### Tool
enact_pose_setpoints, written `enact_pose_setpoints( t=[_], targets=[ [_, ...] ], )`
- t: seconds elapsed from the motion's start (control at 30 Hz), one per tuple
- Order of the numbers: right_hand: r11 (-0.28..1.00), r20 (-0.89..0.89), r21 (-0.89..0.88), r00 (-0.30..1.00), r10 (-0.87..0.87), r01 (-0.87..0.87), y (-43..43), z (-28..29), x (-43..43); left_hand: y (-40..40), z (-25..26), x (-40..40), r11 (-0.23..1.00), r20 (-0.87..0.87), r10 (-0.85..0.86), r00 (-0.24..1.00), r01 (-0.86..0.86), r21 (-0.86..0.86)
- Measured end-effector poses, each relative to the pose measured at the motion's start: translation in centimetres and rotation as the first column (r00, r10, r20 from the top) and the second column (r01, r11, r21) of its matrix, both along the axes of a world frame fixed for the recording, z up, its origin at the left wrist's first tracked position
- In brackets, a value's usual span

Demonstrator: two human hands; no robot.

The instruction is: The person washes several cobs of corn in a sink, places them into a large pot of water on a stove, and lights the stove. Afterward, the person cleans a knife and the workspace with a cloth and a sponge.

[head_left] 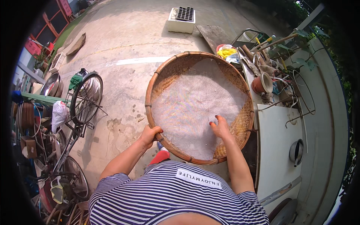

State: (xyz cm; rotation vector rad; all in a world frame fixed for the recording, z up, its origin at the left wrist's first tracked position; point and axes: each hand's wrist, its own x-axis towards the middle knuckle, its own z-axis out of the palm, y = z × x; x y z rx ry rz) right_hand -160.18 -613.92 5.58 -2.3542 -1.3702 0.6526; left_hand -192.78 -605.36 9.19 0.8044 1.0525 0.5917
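Observation:
A large round woven bamboo winnowing tray (243, 123) is held out before me. Over most of its inside lies a pale mesh cloth (185, 101), its corners reaching up the tray's wall. My left hand (150, 135) grips the rim at the near left, the thumb over the edge; its other fingers are hidden below. Above the right part of the cloth is my right hand (220, 128), fingers apart and holding nothing. Whether its fingertips touch the cloth is unclear. A few tiny white specks dot the cloth.
To the left stands a bicycle (85, 98) beside stacked clutter. On the right, a counter (277, 146) bears a metal pot (296, 152), a flowerpot (262, 83) and tools. A white foam box (181, 26) with a black seedling tray (185, 13) sits ahead, near a wooden bench (215, 35).

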Motion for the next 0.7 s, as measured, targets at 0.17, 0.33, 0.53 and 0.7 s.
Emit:
enact_pose_setpoints(
  t=[0.17, 0.33, 0.53, 0.7],
  targets=[
    [0.978, -0.210, 0.056, 0.956, 0.207, -0.200, 17.1, 0.8, -6.7, 9.6, 3.2, -4.2, 0.986, -0.003, 0.165, 0.986, -0.165, -0.036],
    [0.902, -0.170, 0.230, 0.898, 0.407, -0.365, 34.1, 4.6, -12.9, 19.7, 4.8, -7.1, 0.951, -0.027, 0.308, 0.951, -0.306, 0.051],
    [0.752, -0.011, 0.399, 0.817, 0.576, -0.525, 57.5, 8.9, -19.5, 31.9, 5.6, -8.2, 0.911, 0.001, 0.394, 0.919, -0.390, 0.136],
    [0.649, -0.011, 0.521, 0.756, 0.654, -0.554, 74.7, 8.7, -26.3, 43.1, 8.2, -6.3, 0.855, 0.009, 0.462, 0.887, -0.448, 0.260]
  ],
)
